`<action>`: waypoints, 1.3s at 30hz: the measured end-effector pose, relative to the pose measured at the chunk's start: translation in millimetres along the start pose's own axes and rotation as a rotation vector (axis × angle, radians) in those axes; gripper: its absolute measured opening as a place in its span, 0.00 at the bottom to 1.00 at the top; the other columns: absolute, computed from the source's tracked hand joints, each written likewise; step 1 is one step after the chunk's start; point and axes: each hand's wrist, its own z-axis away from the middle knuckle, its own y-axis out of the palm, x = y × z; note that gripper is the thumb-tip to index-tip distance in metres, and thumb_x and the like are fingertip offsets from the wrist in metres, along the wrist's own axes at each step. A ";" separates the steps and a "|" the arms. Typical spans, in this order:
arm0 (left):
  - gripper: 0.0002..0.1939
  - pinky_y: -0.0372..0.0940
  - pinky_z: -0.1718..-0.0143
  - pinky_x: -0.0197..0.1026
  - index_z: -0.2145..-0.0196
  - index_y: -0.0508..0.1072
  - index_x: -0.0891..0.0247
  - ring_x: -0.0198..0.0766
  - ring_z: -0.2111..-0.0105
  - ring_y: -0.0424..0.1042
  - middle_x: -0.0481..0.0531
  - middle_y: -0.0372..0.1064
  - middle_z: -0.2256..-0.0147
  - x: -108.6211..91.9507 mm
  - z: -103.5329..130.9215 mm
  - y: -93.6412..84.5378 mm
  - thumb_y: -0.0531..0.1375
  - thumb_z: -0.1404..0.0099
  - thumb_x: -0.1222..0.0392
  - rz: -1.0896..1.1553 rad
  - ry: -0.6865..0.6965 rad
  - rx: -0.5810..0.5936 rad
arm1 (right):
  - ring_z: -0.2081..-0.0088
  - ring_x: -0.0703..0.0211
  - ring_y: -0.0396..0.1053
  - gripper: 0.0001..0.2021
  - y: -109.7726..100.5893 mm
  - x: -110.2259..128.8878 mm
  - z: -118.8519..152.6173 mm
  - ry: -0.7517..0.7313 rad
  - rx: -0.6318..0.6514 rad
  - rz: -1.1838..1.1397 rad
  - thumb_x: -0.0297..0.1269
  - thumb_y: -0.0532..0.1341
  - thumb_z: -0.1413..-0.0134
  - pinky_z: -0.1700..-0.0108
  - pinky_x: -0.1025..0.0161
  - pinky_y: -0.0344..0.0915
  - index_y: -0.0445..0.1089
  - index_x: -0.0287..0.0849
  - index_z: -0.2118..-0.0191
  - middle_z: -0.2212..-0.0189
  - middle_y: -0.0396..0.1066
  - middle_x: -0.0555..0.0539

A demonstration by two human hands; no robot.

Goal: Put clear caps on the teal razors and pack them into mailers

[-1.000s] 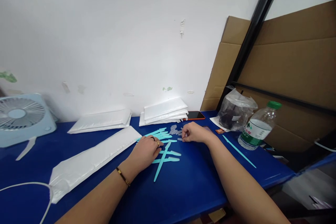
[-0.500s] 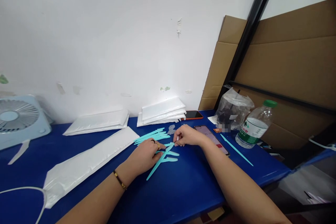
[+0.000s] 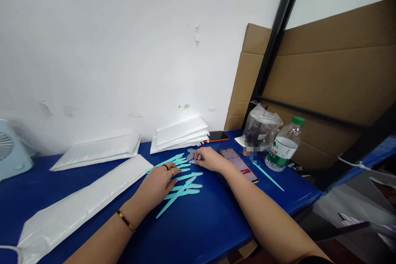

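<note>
Several turquoise plastic sticks [image 3: 180, 192] lie fanned and crossed on the blue table. My left hand [image 3: 161, 179] rests palm down over the sticks, its fingers bent and touching them; whether it pinches one is hidden. To its right, my right hand [image 3: 206, 159] has thumb and fingers pressed together at the small grey translucent pieces [image 3: 191, 155]. What lies between those fingertips is too small to make out. A single turquoise stick [image 3: 267, 176] lies apart on the right.
White plastic packets [image 3: 182, 132] are stacked by the wall, and a long white packet [image 3: 83, 202] lies at left. A lit phone [image 3: 238, 164], a bottle [image 3: 284, 144], a bagged cup [image 3: 262, 128] and a fan [image 3: 12, 150] stand or lie around.
The view has shifted right. My right hand has moved from the end of the crossed stick to the small grey pieces. My left hand has shifted back over the other sticks.
</note>
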 end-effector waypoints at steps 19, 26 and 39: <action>0.11 0.57 0.66 0.39 0.68 0.72 0.60 0.39 0.66 0.67 0.51 0.70 0.67 2.5 -1.2 -4.3 0.51 0.36 0.56 -0.023 -0.130 -0.003 | 0.74 0.66 0.61 0.08 -11.1 -6.9 5.9 0.006 0.096 -0.396 0.37 0.59 0.51 0.73 0.71 0.56 0.70 0.38 0.68 0.76 0.65 0.49; 0.12 0.56 0.69 0.38 0.71 0.71 0.60 0.37 0.68 0.67 0.50 0.70 0.70 2.4 -1.0 -2.7 0.50 0.36 0.59 -0.053 -0.145 0.012 | 0.77 0.67 0.59 0.09 -13.4 -6.3 5.8 0.023 0.118 -0.427 0.39 0.60 0.53 0.75 0.71 0.55 0.70 0.38 0.68 0.79 0.64 0.51; 0.12 0.56 0.68 0.39 0.69 0.70 0.61 0.37 0.70 0.68 0.50 0.70 0.70 0.6 -2.2 -6.8 0.49 0.36 0.57 -0.026 -0.204 -0.024 | 0.77 0.66 0.60 0.11 -17.8 -3.1 7.4 0.057 0.139 -0.502 0.40 0.60 0.53 0.75 0.70 0.57 0.69 0.38 0.67 0.79 0.64 0.51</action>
